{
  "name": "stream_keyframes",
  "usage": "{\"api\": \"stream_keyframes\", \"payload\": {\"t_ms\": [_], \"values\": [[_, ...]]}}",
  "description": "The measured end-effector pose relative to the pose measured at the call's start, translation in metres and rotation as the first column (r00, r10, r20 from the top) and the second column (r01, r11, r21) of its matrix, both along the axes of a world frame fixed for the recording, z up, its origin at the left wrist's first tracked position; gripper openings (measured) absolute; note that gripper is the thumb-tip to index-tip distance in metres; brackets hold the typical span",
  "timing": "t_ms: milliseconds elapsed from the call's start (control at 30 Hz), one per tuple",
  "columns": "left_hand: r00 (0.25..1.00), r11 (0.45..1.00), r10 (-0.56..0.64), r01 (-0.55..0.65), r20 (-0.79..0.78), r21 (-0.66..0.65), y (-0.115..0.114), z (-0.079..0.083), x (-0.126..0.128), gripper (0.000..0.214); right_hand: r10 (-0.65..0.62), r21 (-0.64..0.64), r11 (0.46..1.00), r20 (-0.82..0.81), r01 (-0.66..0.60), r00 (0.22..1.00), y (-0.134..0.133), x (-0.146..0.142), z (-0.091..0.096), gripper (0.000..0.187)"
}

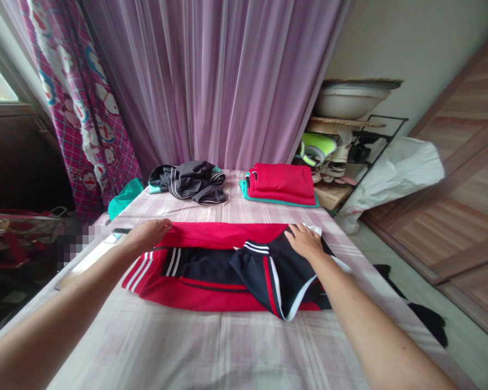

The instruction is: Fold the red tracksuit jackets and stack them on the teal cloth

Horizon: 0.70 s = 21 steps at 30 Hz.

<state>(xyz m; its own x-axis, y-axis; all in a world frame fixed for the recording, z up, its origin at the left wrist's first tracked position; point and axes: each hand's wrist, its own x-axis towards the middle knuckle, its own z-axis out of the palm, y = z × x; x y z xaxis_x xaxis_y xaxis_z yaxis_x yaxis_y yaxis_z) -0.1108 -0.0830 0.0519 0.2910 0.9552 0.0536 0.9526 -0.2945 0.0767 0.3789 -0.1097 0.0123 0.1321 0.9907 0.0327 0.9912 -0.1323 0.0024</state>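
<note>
A red and black sports garment with white stripes [211, 271] lies spread across the bed [195, 346], partly folded. My left hand [148, 234] rests on its far left red edge, fingers curled over the cloth. Over on the garment's far right black part, my right hand [306, 241] presses down beside a bit of white fabric, its fingers bent on the cloth. Both arms reach forward over the pale checked sheet.
A folded red garment on a teal one [282, 184] and a crumpled black garment [191, 181] lie at the bed's far end. Purple curtain [219, 81] behind. A shoe rack with a basin [345, 135] and a white bag [394, 173] stand at right. Dark cloth [427, 319] on the floor.
</note>
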Motion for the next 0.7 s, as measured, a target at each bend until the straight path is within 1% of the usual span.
{"api": "stream_keyframes", "payload": {"t_ms": [100,167,200,267,333,367,400,467,500,567,633,700], "values": [[0.995,0.999,0.049,-0.050,-0.089,-0.002,0.016,0.004,-0.004,0.047,0.007,0.016,1.000,0.004,-0.007,1.000,0.005,0.011,-0.001,0.050],[0.992,0.999,0.020,-0.025,-0.123,-0.042,0.027,0.006,-0.005,0.051,-0.013,0.017,1.000,0.019,0.013,1.000,0.012,0.022,0.004,0.050],[0.992,0.997,-0.007,-0.003,-0.124,-0.080,0.032,0.006,-0.005,0.051,-0.027,0.000,1.000,0.027,0.027,0.999,0.015,0.028,0.007,0.051],[0.992,0.984,-0.052,0.032,-0.115,-0.173,0.040,0.004,-0.005,0.048,-0.037,-0.076,0.996,0.024,0.039,0.999,0.022,0.039,0.014,0.056],[0.992,0.971,-0.054,0.026,-0.112,-0.239,0.045,0.002,-0.005,0.044,-0.028,-0.166,0.986,-0.011,0.026,1.000,0.026,0.048,0.020,0.057],[0.993,0.969,-0.041,0.012,-0.115,-0.247,0.047,0.002,-0.006,0.042,-0.020,-0.189,0.982,-0.027,0.014,0.999,0.029,0.051,0.023,0.055],[0.993,0.971,-0.024,-0.004,-0.113,-0.240,0.048,0.001,-0.007,0.041,-0.006,-0.189,0.982,-0.037,-0.001,0.999,0.031,0.053,0.025,0.052],[0.995,0.981,0.023,-0.042,-0.098,-0.189,0.049,0.001,-0.008,0.039,0.011,-0.126,0.992,-0.031,-0.015,0.999,0.034,0.054,0.027,0.047],[0.994,0.985,0.054,-0.068,-0.093,-0.158,0.050,0.001,-0.008,0.037,-0.001,-0.080,0.997,-0.017,0.000,1.000,0.036,0.053,0.026,0.045],[0.987,0.984,0.118,-0.131,-0.109,-0.121,0.050,0.002,-0.004,0.037,-0.068,-0.014,0.998,0.011,0.068,0.998,0.040,0.047,0.023,0.044],[0.972,0.979,0.170,-0.186,-0.163,-0.085,0.047,0.003,0.005,0.037,-0.139,0.014,0.990,0.041,0.138,0.990,0.042,0.037,0.019,0.043],[0.963,0.981,0.187,-0.192,-0.193,-0.011,0.040,0.003,0.021,0.039,-0.143,0.056,0.989,0.058,0.140,0.988,0.042,0.023,0.019,0.043]]}}
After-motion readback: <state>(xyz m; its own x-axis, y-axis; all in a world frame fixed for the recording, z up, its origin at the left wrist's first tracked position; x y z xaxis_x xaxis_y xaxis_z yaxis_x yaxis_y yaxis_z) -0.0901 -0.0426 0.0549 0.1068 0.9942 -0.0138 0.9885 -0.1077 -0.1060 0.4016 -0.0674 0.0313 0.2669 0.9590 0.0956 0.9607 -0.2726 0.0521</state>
